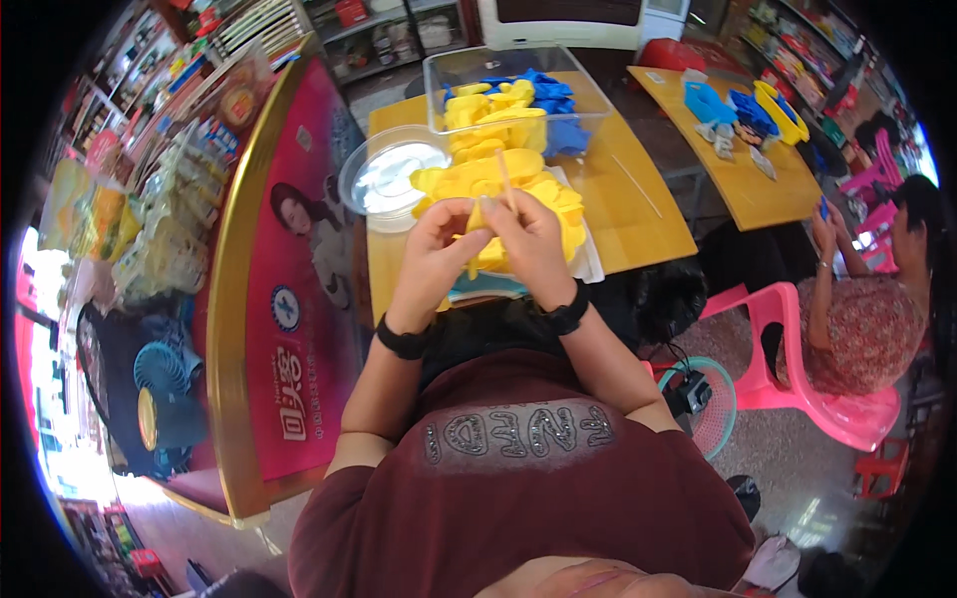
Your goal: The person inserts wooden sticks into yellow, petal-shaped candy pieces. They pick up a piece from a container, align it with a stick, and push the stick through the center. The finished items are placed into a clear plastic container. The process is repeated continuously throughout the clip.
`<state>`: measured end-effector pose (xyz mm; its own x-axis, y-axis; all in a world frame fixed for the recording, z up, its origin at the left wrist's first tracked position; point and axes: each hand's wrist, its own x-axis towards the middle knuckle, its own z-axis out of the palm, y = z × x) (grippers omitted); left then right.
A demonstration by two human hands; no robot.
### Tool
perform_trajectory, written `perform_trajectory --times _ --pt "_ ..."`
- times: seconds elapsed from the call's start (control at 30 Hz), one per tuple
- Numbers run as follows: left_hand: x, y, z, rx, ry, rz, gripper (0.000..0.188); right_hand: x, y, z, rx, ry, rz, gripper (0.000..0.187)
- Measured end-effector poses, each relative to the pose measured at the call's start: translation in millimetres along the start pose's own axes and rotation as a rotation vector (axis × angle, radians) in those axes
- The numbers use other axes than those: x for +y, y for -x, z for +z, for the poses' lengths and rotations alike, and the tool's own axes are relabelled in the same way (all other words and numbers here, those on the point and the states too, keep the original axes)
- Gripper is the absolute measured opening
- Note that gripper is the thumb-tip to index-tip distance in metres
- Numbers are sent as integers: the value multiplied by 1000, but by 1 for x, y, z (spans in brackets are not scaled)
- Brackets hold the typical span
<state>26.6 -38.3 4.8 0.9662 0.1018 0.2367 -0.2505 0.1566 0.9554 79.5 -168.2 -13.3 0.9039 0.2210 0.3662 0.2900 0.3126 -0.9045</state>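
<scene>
Right now, both hands work together just on the wearer's side of the clear plastic bin (595,95). The left hand (440,247) has thumb and forefinger drawn together on a small yellow piece (476,218), its other fingers curled; how much of that piece lies inside the grip cannot be told. The right hand (531,242) has thumb and forefinger clamped on a thin pale stick (505,177), which points up toward the bin, its lower end hidden by the fingers. A black wristband circles each wrist.

Between the bin and the hands lies a heap of yellow pieces (454,182), with a white sheet (590,261) showing beneath its right edge. The bin itself holds more yellow pieces (488,108) and blue pieces (548,92). Left of the bin and nearer the wearer sits a round clear tub (351,184). To the bin's right, another thin stick (636,187) lies on the wooden table (643,234). Farther right of the bin, a co-worker (862,324) sits by a second table (763,194).
</scene>
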Motion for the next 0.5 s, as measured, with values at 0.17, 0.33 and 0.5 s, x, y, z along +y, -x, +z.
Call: perform_trajectory --times 0.17,0.33,0.5 --pt "-15 -6 -10 2 -27 -21 25 -6 2 -2 22 31 13 18" --pt "-10 -5 -3 -10 -134 -89 18 -6 0 -5 89 -27 89 17" --pt "-17 -9 -15 44 90 -84 13 4 -1 3 3 5 -35 19"
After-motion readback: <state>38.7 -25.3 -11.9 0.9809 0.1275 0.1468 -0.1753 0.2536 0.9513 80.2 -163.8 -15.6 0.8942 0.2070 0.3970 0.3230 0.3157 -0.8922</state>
